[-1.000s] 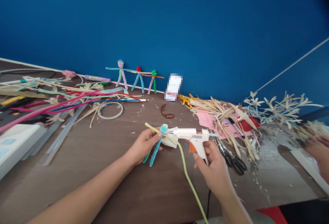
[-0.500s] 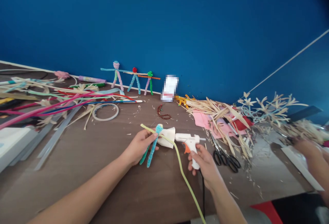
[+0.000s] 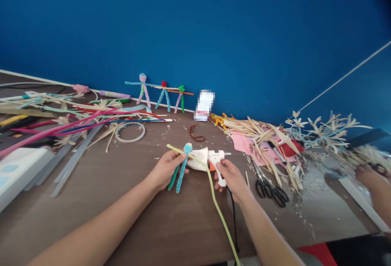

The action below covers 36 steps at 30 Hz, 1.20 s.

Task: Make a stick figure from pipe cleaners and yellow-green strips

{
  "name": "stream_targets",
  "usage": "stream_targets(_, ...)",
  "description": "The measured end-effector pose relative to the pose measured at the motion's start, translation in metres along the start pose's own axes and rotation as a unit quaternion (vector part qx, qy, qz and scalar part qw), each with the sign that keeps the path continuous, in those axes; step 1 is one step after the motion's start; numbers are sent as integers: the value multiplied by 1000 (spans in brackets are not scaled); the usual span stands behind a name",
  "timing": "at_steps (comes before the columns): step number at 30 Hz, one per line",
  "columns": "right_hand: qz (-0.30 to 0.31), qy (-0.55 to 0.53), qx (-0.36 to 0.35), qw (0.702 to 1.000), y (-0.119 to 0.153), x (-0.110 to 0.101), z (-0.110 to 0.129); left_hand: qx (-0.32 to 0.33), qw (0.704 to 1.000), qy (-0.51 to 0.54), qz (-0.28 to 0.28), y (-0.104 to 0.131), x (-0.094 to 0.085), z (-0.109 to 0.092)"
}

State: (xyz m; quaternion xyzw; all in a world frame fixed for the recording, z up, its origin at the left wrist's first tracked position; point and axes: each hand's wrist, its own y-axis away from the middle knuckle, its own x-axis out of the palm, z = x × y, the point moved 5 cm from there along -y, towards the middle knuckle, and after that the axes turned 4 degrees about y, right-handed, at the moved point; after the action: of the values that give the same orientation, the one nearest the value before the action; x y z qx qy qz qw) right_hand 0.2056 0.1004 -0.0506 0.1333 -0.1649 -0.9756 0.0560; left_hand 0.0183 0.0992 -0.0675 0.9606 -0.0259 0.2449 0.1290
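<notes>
My left hand (image 3: 168, 167) is closed on a pipe cleaner figure (image 3: 182, 172) with a light blue head and blue and green legs. A long yellow-green pipe cleaner (image 3: 217, 207) crosses the figure at its neck and trails down to the right. Beside the figure, a white cone-shaped piece (image 3: 198, 160) points its wide end right; my left fingers are partly hidden behind it. In my right hand (image 3: 229, 176) is a white glue gun (image 3: 217, 164) with an orange trigger. Its nozzle is hidden at the cone's wide end; whether inside or behind, I cannot tell.
Three pipe cleaner figures (image 3: 163, 91) lean on the blue wall. Pipe cleaners and clear glue sticks (image 3: 75, 158) lie left, near a white box (image 3: 23, 172). Scissors (image 3: 270, 188) and straw-like strips (image 3: 259, 131) lie right. Another person's hand (image 3: 371, 180) is at far right.
My right hand has brought the glue gun left, up to the white cone, and its nozzle has gone out of sight. My left hand still holds the figure, almost unmoved.
</notes>
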Motion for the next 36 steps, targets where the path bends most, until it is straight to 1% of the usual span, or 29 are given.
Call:
stream_targets(2,-21,-3,-12,1000,3,-9,2,3,1000,-10,1,1,1,-1)
stream_targets(5,-78,-18,-42,996,11,-25,7,3,1000,-24,11,1,2,0)
stream_targets(7,-100,-37,-60,992,19,-31,12,2,999,-27,23,1,3,1)
stream_targets(10,-88,-54,-74,992,27,-30,17,-4,999,-27,36,1,4,4)
stream_targets(12,-74,-59,-71,993,28,-26,18,-5,999,-26,36,1,3,6)
stream_targets(14,-73,-66,-65,993,27,-25,17,-3,999,-27,35,1,3,6)
stream_targets(19,-97,-67,-74,990,22,-35,14,2,999,-25,43,3,5,2)
stream_targets(21,-118,-62,-82,988,21,-40,12,2,999,-22,47,4,6,1)
stream_targets(23,-160,-65,-113,978,24,-45,14,1,999,-18,45,4,6,1)
stream_targets(25,-208,-69,-163,962,29,-49,18,-3,999,-13,39,4,5,2)
stream_targets(26,-221,-71,-185,955,32,-49,20,-5,999,-11,35,4,5,2)
stream_targets(27,-222,-72,-198,952,35,-48,22,-7,999,-10,31,4,5,2)
stream_targets(29,-182,-70,-193,962,37,-42,23,-8,1000,-11,23,5,4,2)
stream_targets(31,-112,-55,-162,979,37,-32,23,-9,1000,-12,17,5,4,2)
stream_targets(33,-53,-31,-137,989,37,-23,22,-9,1000,-7,17,5,4,2)
stream_targets(36,-5,-1,-121,993,38,-14,23,-6,1000,1,16,4,3,2)
